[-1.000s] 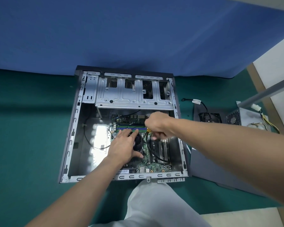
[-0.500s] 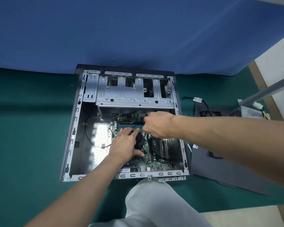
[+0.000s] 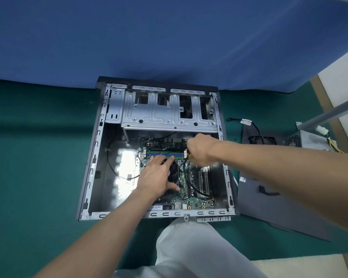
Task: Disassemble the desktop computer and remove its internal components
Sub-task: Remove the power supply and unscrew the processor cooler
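Inside the computer case (image 3: 94, 155), the left hand (image 3: 159, 175) lies flat on the cooler fan (image 3: 174, 171); at its 2 o'clock, the right hand (image 3: 199, 150) grips a yellowish object (image 3: 190, 157).

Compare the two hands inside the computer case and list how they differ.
The left hand lies flat with fingers spread on the black fan; the right hand is curled round a yellowish object. The left hand sits nearer the person; the right hand is farther back, beside the memory slots. Both are bare and reach inside the open case.
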The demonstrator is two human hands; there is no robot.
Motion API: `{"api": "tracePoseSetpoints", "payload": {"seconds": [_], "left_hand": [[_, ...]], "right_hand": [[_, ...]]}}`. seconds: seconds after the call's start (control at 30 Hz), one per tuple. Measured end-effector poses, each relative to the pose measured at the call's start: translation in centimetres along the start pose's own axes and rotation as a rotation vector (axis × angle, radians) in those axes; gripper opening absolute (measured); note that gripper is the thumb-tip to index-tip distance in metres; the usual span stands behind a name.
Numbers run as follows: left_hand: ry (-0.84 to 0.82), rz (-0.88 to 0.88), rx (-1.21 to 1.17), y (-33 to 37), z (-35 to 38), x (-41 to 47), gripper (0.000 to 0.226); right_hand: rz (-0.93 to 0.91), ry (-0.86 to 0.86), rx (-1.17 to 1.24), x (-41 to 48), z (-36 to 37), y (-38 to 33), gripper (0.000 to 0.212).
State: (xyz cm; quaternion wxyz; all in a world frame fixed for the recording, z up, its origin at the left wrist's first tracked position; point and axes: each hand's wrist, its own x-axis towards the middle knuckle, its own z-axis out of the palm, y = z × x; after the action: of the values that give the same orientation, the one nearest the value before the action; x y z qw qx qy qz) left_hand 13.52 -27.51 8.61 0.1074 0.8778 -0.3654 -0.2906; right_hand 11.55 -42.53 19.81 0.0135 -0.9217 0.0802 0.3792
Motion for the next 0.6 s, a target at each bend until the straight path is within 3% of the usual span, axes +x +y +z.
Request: {"api": "tracePoseSetpoints", "payload": {"seconds": [0.1,0.2,0.27,0.33,0.4,0.47,0.53,0.6], "left_hand": [[0.004,0.004,0.006,0.0,0.1,0.0,0.108],[0.003,0.008,0.003,-0.2,0.0,0.0,0.109],[0.004,0.016,0.001,-0.3,0.0,-0.1,0.108],[0.008,0.022,0.001,-0.3,0.0,-0.1,0.107],[0.01,0.017,0.005,-0.2,0.0,-0.1,0.107],[0.005,0.006,0.01,-0.1,0.0,-0.1,0.109],[0.001,0.002,0.012,-0.2,0.0,-0.1,0.109],[0.002,0.0,0.011,-0.1,0.0,-0.1,0.109]], "right_hand": [[-0.331,0.136,-0.505,-1.4,0.6,0.6,0.021],[-0.425,0.148,-0.581,-1.4,0.6,0.8,0.022],[-0.336,0.13,-0.325,-1.1,0.5,0.5,0.03],[-0.125,0.116,0.101,-0.2,1.0,-0.2,0.045],[0.203,0.09,0.621,0.7,1.1,-0.5,0.037],[0.457,-0.125,1.038,1.3,0.6,-0.2,0.02],[0.463,-0.278,1.104,1.1,0.2,0.1,0.024],[0.38,-0.218,0.865,1.3,0.2,0.1,0.03]]}}
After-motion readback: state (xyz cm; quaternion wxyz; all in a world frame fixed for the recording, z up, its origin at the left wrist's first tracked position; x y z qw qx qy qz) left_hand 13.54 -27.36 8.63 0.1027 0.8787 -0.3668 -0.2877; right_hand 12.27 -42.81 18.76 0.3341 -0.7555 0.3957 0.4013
